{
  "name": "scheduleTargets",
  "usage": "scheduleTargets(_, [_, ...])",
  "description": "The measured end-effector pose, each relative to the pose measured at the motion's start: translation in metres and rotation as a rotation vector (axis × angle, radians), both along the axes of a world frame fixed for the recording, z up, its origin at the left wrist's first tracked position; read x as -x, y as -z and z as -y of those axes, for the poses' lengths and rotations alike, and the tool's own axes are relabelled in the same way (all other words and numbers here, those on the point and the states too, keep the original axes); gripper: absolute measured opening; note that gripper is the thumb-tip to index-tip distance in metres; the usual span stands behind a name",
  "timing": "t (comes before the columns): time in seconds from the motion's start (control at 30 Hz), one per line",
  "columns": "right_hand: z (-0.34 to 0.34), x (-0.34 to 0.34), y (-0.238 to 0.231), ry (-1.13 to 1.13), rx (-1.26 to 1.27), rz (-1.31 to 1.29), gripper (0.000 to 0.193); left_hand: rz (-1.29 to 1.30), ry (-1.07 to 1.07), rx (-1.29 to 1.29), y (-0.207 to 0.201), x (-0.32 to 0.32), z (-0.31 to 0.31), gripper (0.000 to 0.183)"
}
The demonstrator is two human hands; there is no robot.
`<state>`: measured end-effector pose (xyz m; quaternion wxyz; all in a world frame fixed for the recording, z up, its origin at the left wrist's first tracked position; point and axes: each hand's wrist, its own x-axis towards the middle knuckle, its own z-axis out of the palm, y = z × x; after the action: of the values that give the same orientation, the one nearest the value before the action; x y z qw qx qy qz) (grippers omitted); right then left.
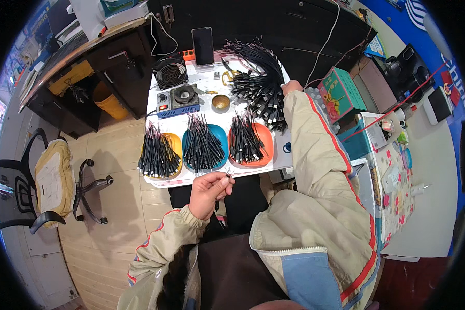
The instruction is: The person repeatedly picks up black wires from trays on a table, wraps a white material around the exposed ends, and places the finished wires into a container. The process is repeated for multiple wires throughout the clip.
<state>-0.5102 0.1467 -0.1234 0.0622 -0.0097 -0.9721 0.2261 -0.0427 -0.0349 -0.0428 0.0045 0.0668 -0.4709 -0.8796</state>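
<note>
My left hand (pixel 206 194) is in front of the white table's near edge, thumb and fingers pinched on the thin wire end of a black cable. A dark bit of it shows below the hand. My right hand (pixel 292 87) reaches to the table's far right, its fingers curled beside a large heap of black cables (pixel 258 77) with pale metal plugs. What those fingers hold, if anything, is hidden. Between my hands stand an orange tray (pixel 266 142), a blue tray (pixel 223 135) and a yellow tray (pixel 176 142), each heaped with short black cables.
A blue soldering device (pixel 178 101), a small fan (pixel 170 75), a bronze-coloured bowl (pixel 220 103), yellow-handled scissors (pixel 227 77) and an upright phone (pixel 203 46) stand on the table (pixel 163 182). A green carton (pixel 341 93) is at right. An office chair (pixel 54 175) stands left.
</note>
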Motion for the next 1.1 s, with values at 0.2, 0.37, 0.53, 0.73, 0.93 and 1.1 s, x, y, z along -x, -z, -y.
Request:
scheduleTargets(0.2, [-0.002,-0.037,-0.047,-0.197,-0.147,-0.17,0.02,-0.012,-0.019,-0.02,0.002,-0.003,0.005,0.015])
scheduleTargets(0.37, [0.005,-0.098,-0.126,-0.413,0.075,-0.282,0.023,-0.047,-0.037,-0.005,-0.012,-0.007,-0.002,0.016])
scheduleTargets(0.53, [0.018,-0.233,-0.173,-0.675,0.5,-0.21,0.02,-0.103,-0.064,-0.034,-0.039,-0.005,0.003,0.018])
scheduleTargets(0.73, [0.016,-0.445,-0.107,-1.09,0.242,-0.311,0.016,-0.148,-0.036,-0.222,-0.063,0.01,0.017,0.017])
scheduleTargets(0.93, [0.025,-0.494,-0.018,-1.133,0.515,0.447,0.014,-0.372,-0.3,0.068,-0.082,-0.012,0.03,0.014])
scheduleTargets(1.1, [0.022,-0.443,-0.059,-0.894,1.059,0.628,0.015,-0.466,-0.245,0.094,-0.076,-0.05,0.014,0.013])
